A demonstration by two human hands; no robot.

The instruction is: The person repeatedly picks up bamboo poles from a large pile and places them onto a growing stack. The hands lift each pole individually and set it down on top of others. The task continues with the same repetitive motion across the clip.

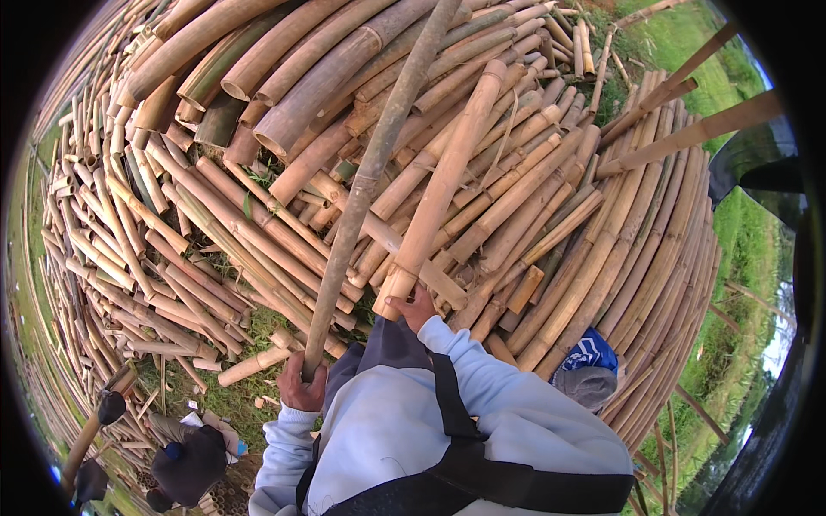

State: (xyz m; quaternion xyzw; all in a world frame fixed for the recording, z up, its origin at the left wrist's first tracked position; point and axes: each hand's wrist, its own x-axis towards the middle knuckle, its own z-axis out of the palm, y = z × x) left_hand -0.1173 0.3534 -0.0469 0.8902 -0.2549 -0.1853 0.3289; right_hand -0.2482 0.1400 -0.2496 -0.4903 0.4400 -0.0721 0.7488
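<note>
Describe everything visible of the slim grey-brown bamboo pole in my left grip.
The bamboo pole looks long and nearly straight, its mottled, woody surface crossed by joint rings. Your left grip closes around its near end; from there it slants up and right before the bamboo pile, leaving the view at the top. Contact with the pile is unclear.

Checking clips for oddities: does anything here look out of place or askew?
One thing: a blue-and-grey cloth item, perhaps a cap, shows against the long poles at the right, odd among bamboo. The short pieces at the left lie crisscrossed, unlike those lined-up poles. The left hand's pole shows no clear damage.
</note>
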